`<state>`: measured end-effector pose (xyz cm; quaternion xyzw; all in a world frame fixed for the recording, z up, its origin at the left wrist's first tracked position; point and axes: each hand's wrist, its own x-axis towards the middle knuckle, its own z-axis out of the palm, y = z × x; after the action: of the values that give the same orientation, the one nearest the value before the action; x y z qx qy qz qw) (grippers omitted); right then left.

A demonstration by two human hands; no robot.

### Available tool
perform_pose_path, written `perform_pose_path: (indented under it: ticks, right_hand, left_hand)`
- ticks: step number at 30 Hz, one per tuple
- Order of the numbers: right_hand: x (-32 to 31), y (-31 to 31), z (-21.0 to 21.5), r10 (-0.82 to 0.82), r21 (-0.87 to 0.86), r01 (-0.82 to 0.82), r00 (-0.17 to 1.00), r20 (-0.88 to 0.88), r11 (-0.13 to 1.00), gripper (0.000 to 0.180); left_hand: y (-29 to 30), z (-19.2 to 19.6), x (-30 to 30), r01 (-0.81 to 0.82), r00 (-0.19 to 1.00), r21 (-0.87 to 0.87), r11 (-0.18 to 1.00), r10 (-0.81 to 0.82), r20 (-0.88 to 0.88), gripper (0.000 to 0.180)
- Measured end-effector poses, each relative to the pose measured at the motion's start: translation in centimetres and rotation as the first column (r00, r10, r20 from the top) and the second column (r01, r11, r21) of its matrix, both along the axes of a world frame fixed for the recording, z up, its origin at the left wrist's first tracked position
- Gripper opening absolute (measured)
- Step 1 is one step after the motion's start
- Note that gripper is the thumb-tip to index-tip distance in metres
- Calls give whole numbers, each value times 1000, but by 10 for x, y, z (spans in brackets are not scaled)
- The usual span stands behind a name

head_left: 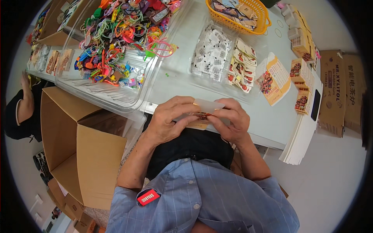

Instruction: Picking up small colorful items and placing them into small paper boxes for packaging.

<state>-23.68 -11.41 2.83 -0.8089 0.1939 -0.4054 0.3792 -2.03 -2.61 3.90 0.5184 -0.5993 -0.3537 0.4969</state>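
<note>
Single head-worn fisheye view, steeply downward, close over the table, rim perhaps distorted.

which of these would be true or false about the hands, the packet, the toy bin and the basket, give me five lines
1. Both hands, left hand and right hand, hold one small clear packet. True.
2. The clear bin of colourful plastic toys sits to the person's right. False: it is to the left.
3. The orange basket is empty. False: it holds cards.
4. An open cardboard box stands at the person's left. True.
5. The left hand rests flat on the table. False: its grip is on the packet.
</note>
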Motion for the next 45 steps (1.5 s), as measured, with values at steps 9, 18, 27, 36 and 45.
perform_pose_path:
  ticks: [9,18,27,36,45]
  right_hand:
    - [6,11,-9,-100,31,98,992,74,995,32]
    - [-3,-6,3,41,255,-69,993,114,965,32]
    - [2,0,21,5,384,2,1000,-17,923,26]
    - [2,1,26,44,497,-13,998,-50,868,18]
    - [7,-1,30,16,453,32,995,-101,891,12]
  left_hand:
    - [0,-17,4,108,950,148,983,-58,-306,31]
    - [-2,-8,-1,46,947,203,978,22,-321,32]
    - [-4,3,-1,46,960,113,993,-13,-280,29]
    - [-3,10,-7,2,931,227,974,81,-357,21]
    - [-4,11,-9,-22,928,273,962,122,-353,16]
